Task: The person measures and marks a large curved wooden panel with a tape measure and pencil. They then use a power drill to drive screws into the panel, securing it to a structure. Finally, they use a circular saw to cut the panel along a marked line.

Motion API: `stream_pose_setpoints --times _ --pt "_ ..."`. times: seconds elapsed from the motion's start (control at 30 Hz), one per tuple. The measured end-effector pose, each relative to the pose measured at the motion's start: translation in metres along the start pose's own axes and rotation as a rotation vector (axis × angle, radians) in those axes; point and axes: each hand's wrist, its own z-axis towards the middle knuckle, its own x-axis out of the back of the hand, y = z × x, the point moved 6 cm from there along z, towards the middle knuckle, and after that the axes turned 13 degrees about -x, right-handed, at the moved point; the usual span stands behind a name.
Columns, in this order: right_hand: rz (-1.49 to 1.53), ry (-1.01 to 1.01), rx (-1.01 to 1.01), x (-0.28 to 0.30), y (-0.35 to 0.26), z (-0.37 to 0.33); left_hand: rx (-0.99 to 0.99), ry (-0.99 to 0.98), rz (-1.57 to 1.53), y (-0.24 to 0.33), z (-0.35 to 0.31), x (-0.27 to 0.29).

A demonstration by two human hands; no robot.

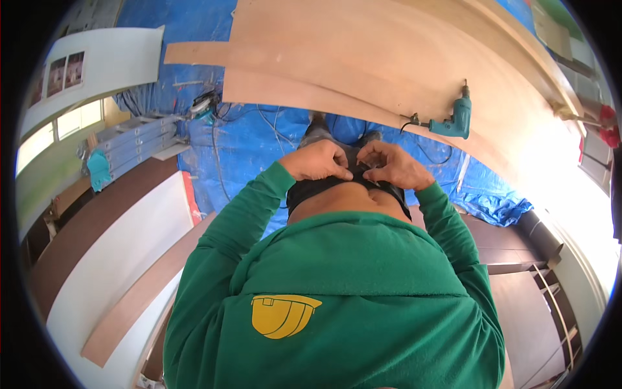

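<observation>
Both hands meet at the front of my dark trousers (pixel 308 189), right at the waist. My left hand (pixel 317 161) is closed, its thumb and fingers pinching the waistband. Opposite it, my right hand (pixel 394 166) is curled with thumb and forefinger together on the other side of the front opening. A small thing between the right fingertips is too small to make out. The green sweatshirt (pixel 350 259) I wear is pulled up above the waist, and its sleeves reach my wrists.
Ahead lies a large plywood sheet (pixel 337 52) with a teal power drill (pixel 459 121) on it. Blue tarp (pixel 201 152) with loose cables covers the floor. A folded ladder (pixel 139 142) and a power tool (pixel 205 104) are at left; brown boards (pixel 97 236) lie nearer.
</observation>
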Motion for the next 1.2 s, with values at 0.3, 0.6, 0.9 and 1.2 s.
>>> stream_pose_setpoints --times 0.3,0.6,0.9,1.2 --pt "0.019 0.048 0.043 0.002 0.002 -0.006 0.07 -0.05 -0.254 0.01 0.007 0.003" --pt "0.066 0.113 0.098 -0.005 0.014 0.004 0.09 -0.288 -0.227 -0.02 0.035 0.002" --pt "-0.041 0.165 0.1 -0.011 0.009 -0.009 0.172 -0.252 -0.304 -0.011 0.035 0.012" --pt "0.001 0.288 0.173 -0.014 0.017 -0.006 0.177 -0.152 -0.068 0.004 0.035 0.025"
